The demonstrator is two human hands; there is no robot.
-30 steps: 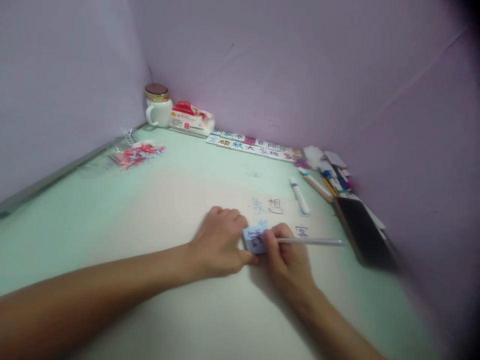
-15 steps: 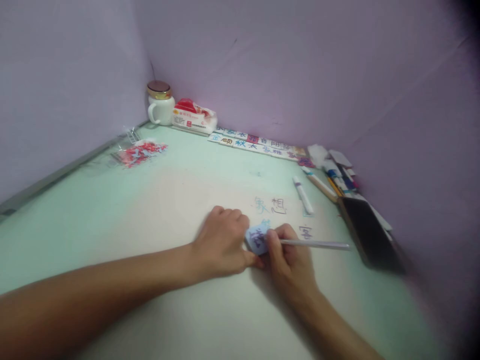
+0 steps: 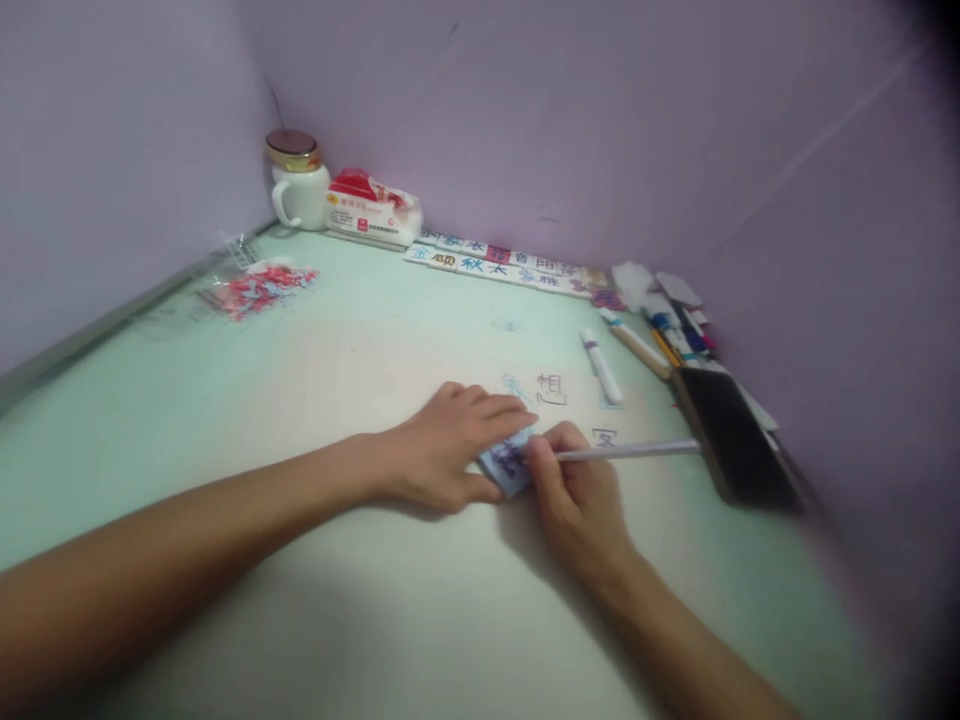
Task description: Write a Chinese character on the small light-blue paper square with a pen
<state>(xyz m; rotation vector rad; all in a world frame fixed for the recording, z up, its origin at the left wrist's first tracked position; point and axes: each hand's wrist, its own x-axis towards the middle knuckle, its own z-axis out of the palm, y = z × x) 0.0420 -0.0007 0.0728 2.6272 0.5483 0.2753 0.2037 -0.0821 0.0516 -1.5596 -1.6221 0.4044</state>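
A small blue square block (image 3: 508, 466) with a dark written character lies on the pale table, between my hands. My left hand (image 3: 450, 445) grips it, thumb along the near edge and fingers over the far edge. In my right hand (image 3: 574, 485) a thin silvery stick-like tool (image 3: 637, 450) is pinched, its tip at the block's right side and hidden by my fingers. Beyond the hands, characters (image 3: 551, 388) are written on the table surface in dark and light blue ink.
A white marker (image 3: 601, 366) lies beyond my right hand, a black phone (image 3: 731, 435) to the right. Rows of character tiles (image 3: 499, 268) line the back wall, beside a tissue pack (image 3: 373, 212) and lidded white mug (image 3: 301, 195). Red and blue shavings (image 3: 266, 288) lie back left.
The view has shifted, so things appear higher in it. The fingers of my left hand have stretched out over the block's far edge. My right hand still holds the tool at the block.
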